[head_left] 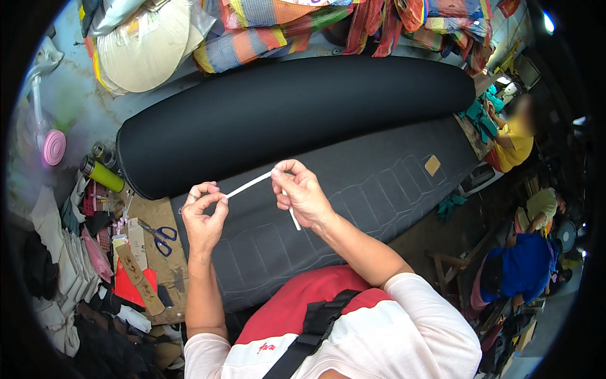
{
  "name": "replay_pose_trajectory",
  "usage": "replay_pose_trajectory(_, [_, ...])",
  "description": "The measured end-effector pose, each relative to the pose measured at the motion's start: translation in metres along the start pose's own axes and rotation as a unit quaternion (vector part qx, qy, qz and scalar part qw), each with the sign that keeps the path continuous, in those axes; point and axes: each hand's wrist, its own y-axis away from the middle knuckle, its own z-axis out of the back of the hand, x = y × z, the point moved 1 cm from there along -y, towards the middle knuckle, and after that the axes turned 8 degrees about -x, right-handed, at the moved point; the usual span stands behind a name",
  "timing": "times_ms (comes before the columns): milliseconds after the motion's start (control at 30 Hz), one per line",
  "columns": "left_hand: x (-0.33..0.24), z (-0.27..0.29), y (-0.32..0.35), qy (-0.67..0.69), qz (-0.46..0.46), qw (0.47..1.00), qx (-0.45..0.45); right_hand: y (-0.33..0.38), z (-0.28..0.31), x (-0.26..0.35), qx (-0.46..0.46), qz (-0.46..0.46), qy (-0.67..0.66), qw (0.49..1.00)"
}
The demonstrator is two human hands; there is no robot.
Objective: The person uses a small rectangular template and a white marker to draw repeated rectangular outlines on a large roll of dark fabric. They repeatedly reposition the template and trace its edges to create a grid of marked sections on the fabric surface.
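A narrow white strip (249,184) is stretched between my two hands above the dark fabric. My left hand (206,215) pinches one end between thumb and fingertips. Higher and to the right, my right hand (300,194) pinches it farther along, and a short tail hangs below that palm. Beneath them lies the dark grey fabric (353,158), marked with pale outlines of repeated shapes. A small tan pattern piece (432,165) rests on its right part. Along the far side runs a thick roll of black fabric (290,114).
Blue-handled scissors (165,241) lie on the wooden table at left, near cardboard patterns (136,271) and a red sheet (145,292). A green bottle (102,174) stands by the roll. Bundles in plaid sacks (252,47) are piled behind. Several people work at the right, one in yellow (516,148).
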Motion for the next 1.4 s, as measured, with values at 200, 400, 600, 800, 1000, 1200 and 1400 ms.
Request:
replay_pose_trajectory(200, [0.009,0.026,-0.003,-0.025,-0.001,1.0,0.0,-0.006,-0.018,-0.015,-0.007,-0.022,-0.029,0.999])
replay_pose_trajectory(400, [0.021,0.047,-0.003,-0.021,0.002,1.0,-0.006,-0.01,-0.032,-0.019,0.002,-0.019,-0.021,1.0])
replay_pose_trajectory(600, [0.105,0.123,-0.006,-0.139,0.022,0.987,-0.079,-0.018,-0.018,-0.033,-0.035,-0.001,0.088,0.996])
replay_pose_trajectory(800, [0.201,0.281,-0.043,-0.552,0.223,0.778,-0.201,-0.02,0.042,-0.112,-0.094,0.198,0.414,0.884])
replay_pose_trajectory(1000, [0.221,0.312,-0.006,-0.6,0.113,0.755,-0.239,-0.015,0.107,-0.163,-0.097,0.215,0.56,0.794])
replay_pose_trajectory(1200, [0.223,0.257,0.059,-0.458,0.283,0.833,-0.129,-0.022,0.154,-0.133,-0.203,0.145,0.432,0.867])
replay_pose_trajectory(1400, [0.193,0.149,0.126,-0.324,0.225,0.905,-0.16,-0.032,0.289,-0.033,-0.365,0.141,0.485,0.782])
